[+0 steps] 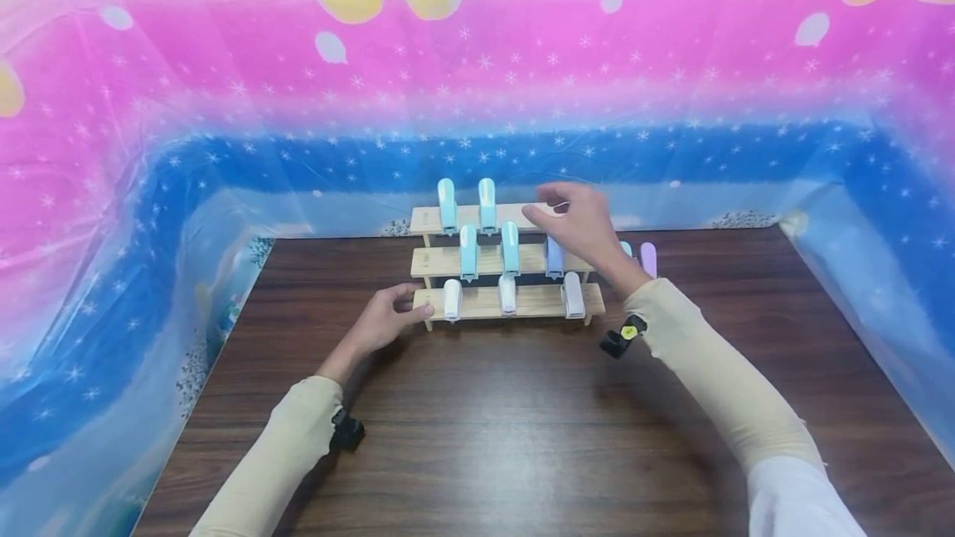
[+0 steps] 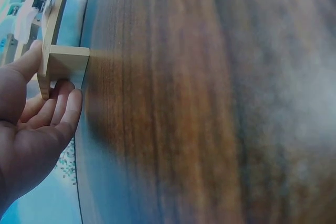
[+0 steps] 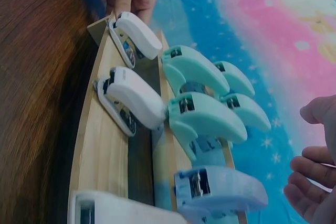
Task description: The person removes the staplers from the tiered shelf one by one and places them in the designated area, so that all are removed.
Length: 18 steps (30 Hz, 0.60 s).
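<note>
A three-tier wooden stand point(image 1: 481, 302) holds several staplers. My left hand point(image 1: 384, 317) grips the left end of its bottom shelf, thumb on top and fingers underneath, as the left wrist view shows. Above the right part of the top shelf is my right hand point(image 1: 578, 222), its thumb and fingers apart with nothing between them. Two mint staplers point(image 1: 487, 205) stand on the top shelf, left and centre. The middle shelf carries two more mint staplers point(image 1: 510, 247) and a periwinkle stapler point(image 3: 223, 188). Along the bottom shelf sit white staplers point(image 1: 452, 300) and a greyish-white stapler point(image 1: 573, 297) near the right end.
Beyond my right wrist, a purple stapler point(image 1: 648, 259) and a partly hidden mint one point(image 1: 626, 249) stand right of the stand. The dark wood-grain table point(image 1: 477, 437) is bordered behind and at the sides by a patterned pink and blue cloth point(image 1: 477, 89).
</note>
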Tool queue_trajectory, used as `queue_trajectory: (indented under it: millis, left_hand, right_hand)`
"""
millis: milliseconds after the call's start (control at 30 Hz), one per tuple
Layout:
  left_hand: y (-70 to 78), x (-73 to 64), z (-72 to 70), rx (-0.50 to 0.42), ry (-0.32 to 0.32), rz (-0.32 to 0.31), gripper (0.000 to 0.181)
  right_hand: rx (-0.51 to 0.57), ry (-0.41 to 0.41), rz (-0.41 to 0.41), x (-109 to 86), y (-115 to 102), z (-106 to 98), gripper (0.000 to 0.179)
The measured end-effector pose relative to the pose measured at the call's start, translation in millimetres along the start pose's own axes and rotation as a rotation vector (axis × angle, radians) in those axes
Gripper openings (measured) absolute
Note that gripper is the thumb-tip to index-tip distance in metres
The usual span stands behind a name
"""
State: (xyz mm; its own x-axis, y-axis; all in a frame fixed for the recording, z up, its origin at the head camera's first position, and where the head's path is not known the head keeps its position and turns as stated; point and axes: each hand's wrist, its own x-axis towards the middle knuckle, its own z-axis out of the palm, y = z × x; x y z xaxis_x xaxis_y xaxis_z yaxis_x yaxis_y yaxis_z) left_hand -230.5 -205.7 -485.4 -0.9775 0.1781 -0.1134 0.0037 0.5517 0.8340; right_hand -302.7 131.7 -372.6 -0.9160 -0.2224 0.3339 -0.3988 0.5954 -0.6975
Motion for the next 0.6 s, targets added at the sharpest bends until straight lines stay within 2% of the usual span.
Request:
queue_trajectory:
  millis: [200,600]
  left_hand:
    - [-2.7,1.5,-0.7,0.004,0.001,-0.01,0.072]
    - [-3.2,2.7,0.3,-0.009,0.001,0.001,0.07]
  right_hand:
    - [-0.02,-0.011,0.009,4.0,-12,11,0.054]
    - [0.013,0.008,0.039,14.5,-23,33,0.056]
